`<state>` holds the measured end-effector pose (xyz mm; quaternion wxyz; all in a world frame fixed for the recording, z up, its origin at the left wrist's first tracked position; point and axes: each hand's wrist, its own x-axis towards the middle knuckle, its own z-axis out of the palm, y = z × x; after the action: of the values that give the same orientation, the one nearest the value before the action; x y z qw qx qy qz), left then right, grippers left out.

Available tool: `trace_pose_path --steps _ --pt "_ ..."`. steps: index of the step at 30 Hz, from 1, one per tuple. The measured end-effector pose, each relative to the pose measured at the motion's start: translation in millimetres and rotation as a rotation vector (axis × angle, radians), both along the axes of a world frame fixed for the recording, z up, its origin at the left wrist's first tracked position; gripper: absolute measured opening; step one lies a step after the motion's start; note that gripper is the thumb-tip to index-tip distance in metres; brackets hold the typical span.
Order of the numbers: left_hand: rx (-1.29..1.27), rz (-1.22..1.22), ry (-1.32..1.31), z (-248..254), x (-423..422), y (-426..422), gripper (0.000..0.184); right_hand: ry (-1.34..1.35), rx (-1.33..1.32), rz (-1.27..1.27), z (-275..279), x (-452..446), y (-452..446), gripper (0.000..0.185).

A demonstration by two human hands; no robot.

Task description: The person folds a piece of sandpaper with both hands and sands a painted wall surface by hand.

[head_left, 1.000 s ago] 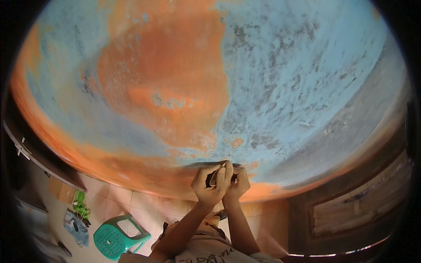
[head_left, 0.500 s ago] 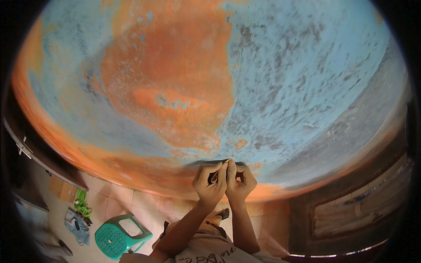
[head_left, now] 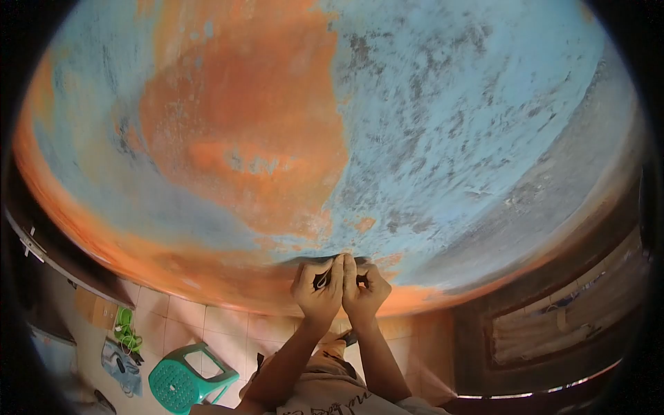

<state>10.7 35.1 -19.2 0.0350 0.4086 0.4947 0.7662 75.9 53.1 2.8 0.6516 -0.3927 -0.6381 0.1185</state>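
My left hand [head_left: 319,290] and my right hand [head_left: 364,292] are side by side, touching along their fingers, close to a painted wall [head_left: 277,138]. The fingers of both are curled in, each leaving a dark hollow. A thin pale strip, bent into a loop [head_left: 322,280], shows inside the hollow of my left hand; its kind is not clear. Whatever my right hand pinches, if anything, is hidden by its fingers. A dark band, perhaps a shadow, lies on the wall just behind both hands. The wall is patchy blue, orange and grey.
Below left on the tiled floor [head_left: 227,324] stands a green plastic stool [head_left: 176,379]. Beyond it are a bright green bundle [head_left: 126,330], a bluish cloth [head_left: 119,360] and a cardboard box [head_left: 97,310]. A dark-framed panel [head_left: 553,328] is at the right.
Both hands appear slightly further left and lower, as the whole view has shifted a little. They stay pressed together. The pale edge seen between the fingertips earlier shows less now.
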Motion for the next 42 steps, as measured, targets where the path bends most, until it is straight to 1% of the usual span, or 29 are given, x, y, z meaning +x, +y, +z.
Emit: trace_pose_path --steps 1,3,4,5,7,8,10,12,14,16,18,20,21,23,25,26,27,29,31,32,33,34,35,37,38,39,40,41,42 --pt "-0.010 -0.001 0.000 5.4 -1.1 0.0 0.016 -0.046 0.017 -0.006 2.4 0.2 -3.4 0.022" --pt "0.014 0.042 -0.065 13.3 -2.0 1.9 0.018 -0.035 -0.009 -0.012 4.3 -3.1 -4.2 0.022" --pt "0.075 0.019 -0.111 9.0 -1.8 7.0 0.018 -0.018 -0.002 -0.015 6.5 -5.2 -2.2 0.023" --pt "0.084 0.016 -0.108 4.2 -1.3 5.9 0.018 -0.014 0.007 -0.017 2.1 -4.0 -3.6 0.023" --pt "-0.018 0.041 -0.012 -2.1 -1.2 0.2 0.017 -0.035 0.035 -0.030 -5.4 -3.3 -2.9 0.023" --pt "0.010 0.056 0.025 -5.2 -0.7 0.8 0.017 -0.033 0.041 -0.023 -8.0 -2.3 0.1 0.023" --pt "0.013 0.080 0.020 7.4 0.1 1.1 0.017 -0.087 0.074 -0.080 -3.4 -0.7 -2.6 0.025" --pt "0.005 0.056 0.014 13.9 -4.7 -0.8 0.017 -0.072 0.062 -0.050 -0.8 -3.8 -2.5 0.025" --pt "0.008 0.044 0.046 0.1 -5.1 -0.4 0.016 -0.043 0.097 -0.029 1.8 -4.6 3.6 0.026" --pt "0.003 0.040 0.070 -1.2 -5.8 2.9 0.016 -0.096 0.113 -0.077 -3.8 -4.1 0.3 0.026" --pt "-0.013 0.080 0.079 -1.8 -4.3 1.3 0.016 -0.088 0.122 -0.073 0.8 -5.7 3.3 0.026" --pt "-0.013 0.063 0.053 3.4 -3.5 -0.5 0.016 -0.084 0.120 -0.075 -0.2 -4.6 -1.0 0.026" --pt "0.011 0.051 0.029 5.5 -2.7 1.4 0.017 -0.073 0.106 -0.067 -2.1 -4.8 -0.4 0.025" --pt "0.004 0.043 0.011 -5.5 -0.6 2.4 0.017 -0.059 0.106 -0.061 -2.9 -3.1 3.0 0.025" --pt "-0.001 0.082 0.051 -3.8 -2.4 4.0 0.018 -0.141 0.174 -0.096 -2.3 -1.9 3.5 0.022" --pt "0.038 0.107 0.072 -3.2 -2.3 5.5 0.018 -0.140 0.172 -0.097 -1.4 -3.0 6.0 0.022" --pt "0.025 0.105 0.070 1.1 -2.9 6.2 0.018 -0.145 0.175 -0.094 1.6 -4.1 7.7 0.021" --pt "-0.030 0.057 -0.030 4.4 0.7 2.9 0.019 -0.162 0.155 -0.092 -2.3 -0.6 2.3 0.019" --pt "-0.002 0.043 -0.057 -3.0 1.1 5.5 0.019 -0.089 0.118 -0.058 -2.6 -3.2 5.7 0.019" --pt "-0.016 0.052 -0.025 -8.4 1.9 4.6 0.020 -0.087 0.132 -0.056 -4.2 -3.0 8.1 0.019" --pt "-0.030 0.065 0.007 -8.4 1.9 4.9 0.020 -0.081 0.183 -0.053 -5.5 -3.2 8.5 0.015" --pt "0.027 0.079 0.004 -7.2 2.9 8.2 0.020 -0.075 0.230 -0.050 -5.2 -4.5 10.5 0.012" --pt "0.023 0.081 0.006 -8.0 2.2 11.5 0.020 -0.074 0.227 -0.048 -5.8 -3.5 13.2 0.012" --pt "0.003 0.107 -0.030 -2.8 2.0 9.9 0.019 -0.187 0.170 -0.126 2.3 0.9 6.2 0.013" --pt "0.024 0.090 -0.074 1.9 3.1 10.2 0.019 -0.190 0.165 -0.129 -1.4 2.3 2.5 0.013" --pt "0.036 0.087 -0.072 -0.8 3.9 9.9 0.019 -0.159 0.155 -0.132 -5.2 1.8 3.3 0.017" --pt "0.017 0.101 -0.018 -6.8 3.6 8.4 0.019 -0.124 0.154 -0.132 -6.0 0.1 6.9 0.021" --pt "-0.004 0.119 0.034 -11.2 2.6 7.7 0.018 -0.118 0.173 -0.131 -6.0 -1.6 10.4 0.021" --pt "0.025 0.127 -0.004 -4.2 4.3 8.7 0.019 -0.116 0.232 -0.136 -3.8 -4.2 12.6 0.022"
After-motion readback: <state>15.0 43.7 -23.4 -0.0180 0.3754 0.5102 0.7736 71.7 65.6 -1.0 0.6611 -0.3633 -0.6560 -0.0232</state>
